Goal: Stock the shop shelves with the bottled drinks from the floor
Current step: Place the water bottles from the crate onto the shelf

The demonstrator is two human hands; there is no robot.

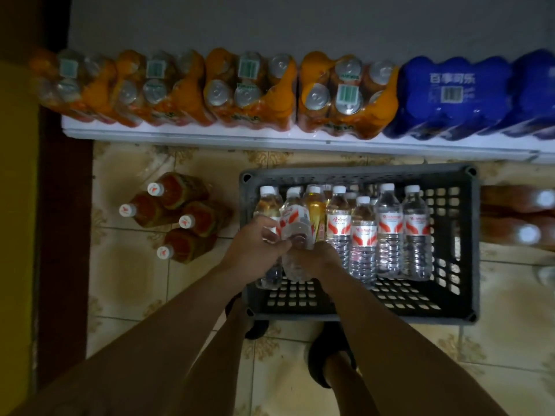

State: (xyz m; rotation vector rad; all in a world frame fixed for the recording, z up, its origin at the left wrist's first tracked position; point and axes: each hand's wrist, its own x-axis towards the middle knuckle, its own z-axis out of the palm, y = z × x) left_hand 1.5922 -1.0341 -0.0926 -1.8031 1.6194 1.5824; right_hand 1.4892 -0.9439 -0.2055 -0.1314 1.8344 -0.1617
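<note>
A dark plastic crate stands on the tiled floor, holding several clear water bottles with red-and-white labels and a yellow drink bottle. Both my hands meet over the crate's left side on one clear water bottle. My left hand grips its labelled middle from the left. My right hand holds its lower part from the right. The bottle's bottom end is partly hidden by my hands. A white shelf runs across the top.
The white shelf carries shrink-wrapped orange can packs and blue packs. Several reddish tea bottles stand on the floor left of the crate; more bottles lie at the right. My feet in dark shoes are below the crate.
</note>
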